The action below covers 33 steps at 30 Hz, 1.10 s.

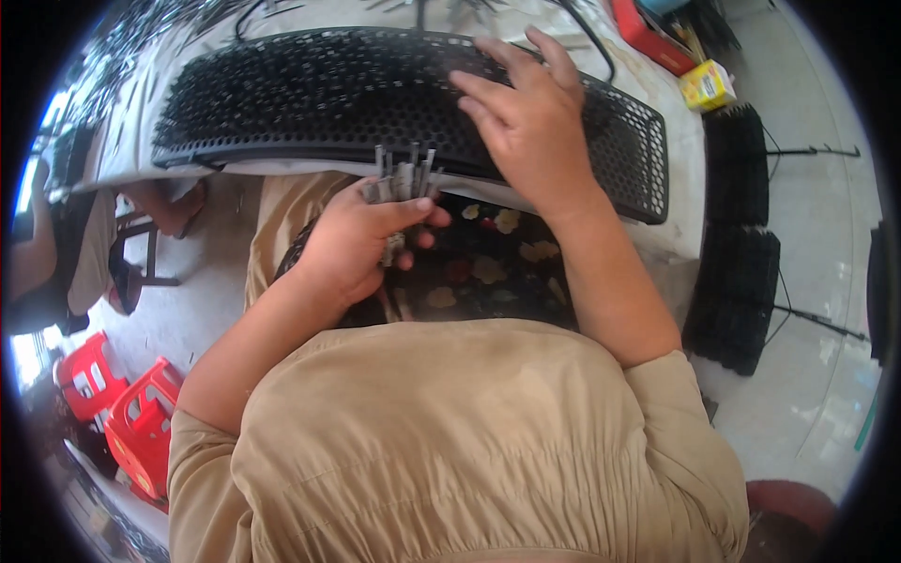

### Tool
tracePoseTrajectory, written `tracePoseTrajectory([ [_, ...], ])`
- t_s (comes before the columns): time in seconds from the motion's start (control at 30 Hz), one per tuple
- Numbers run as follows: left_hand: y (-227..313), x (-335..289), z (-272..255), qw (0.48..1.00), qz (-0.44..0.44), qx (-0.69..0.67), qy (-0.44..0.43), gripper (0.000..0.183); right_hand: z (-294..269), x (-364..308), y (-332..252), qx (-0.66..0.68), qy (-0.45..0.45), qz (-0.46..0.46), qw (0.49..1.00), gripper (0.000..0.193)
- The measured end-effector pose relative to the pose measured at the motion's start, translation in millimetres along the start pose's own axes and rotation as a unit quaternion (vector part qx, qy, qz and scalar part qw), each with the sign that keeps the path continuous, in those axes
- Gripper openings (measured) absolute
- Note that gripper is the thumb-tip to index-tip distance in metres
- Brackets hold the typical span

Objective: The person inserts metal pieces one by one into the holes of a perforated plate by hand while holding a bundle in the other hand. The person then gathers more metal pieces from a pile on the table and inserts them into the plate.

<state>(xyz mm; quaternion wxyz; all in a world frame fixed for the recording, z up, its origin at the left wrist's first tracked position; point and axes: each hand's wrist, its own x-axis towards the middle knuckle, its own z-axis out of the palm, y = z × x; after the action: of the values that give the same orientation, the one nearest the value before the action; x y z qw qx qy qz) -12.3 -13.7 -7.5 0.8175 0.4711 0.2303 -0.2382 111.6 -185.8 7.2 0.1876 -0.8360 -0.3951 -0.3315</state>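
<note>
A long black perforated panel lies across the near edge of the table. Dark tufts or strip ends stand thickly in its left and middle part, while the round holes at its right end show bare. My left hand is closed around a bundle of thin grey strips, their ends pointing up just in front of the panel's near edge. Over the panel's right half hovers my right hand, its fingers spread and nothing visible between them. Whether a fingertip touches the panel I cannot tell.
Loose strips lie heaped on the pale table covering at the far left. A red box and a yellow box sit at the far right. Dark panels on thin stands stand right; red plastic chairs and another person's legs are left.
</note>
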Motion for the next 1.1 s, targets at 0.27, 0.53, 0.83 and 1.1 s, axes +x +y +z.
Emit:
tracePoseTrajectory([
  [0.27,0,-7,9,0.997,0.078,-0.007,0.003,0.013,-42,-22,-35,0.459,-0.181,0.371,0.787,0.022],
  [0.53,-2,-6,7,1.000,0.009,0.010,-0.025,0.021,-31,-15,-16,0.461,-0.022,0.386,0.799,0.022],
  [0.83,-6,-8,7,0.999,-0.013,0.035,-0.012,0.020,-10,-10,2,0.191,0.034,0.166,0.967,0.019],
  [1.1,-6,-10,12,0.999,0.000,0.046,0.014,0.017,-5,-9,12,0.084,0.079,0.001,0.993,0.016],
])
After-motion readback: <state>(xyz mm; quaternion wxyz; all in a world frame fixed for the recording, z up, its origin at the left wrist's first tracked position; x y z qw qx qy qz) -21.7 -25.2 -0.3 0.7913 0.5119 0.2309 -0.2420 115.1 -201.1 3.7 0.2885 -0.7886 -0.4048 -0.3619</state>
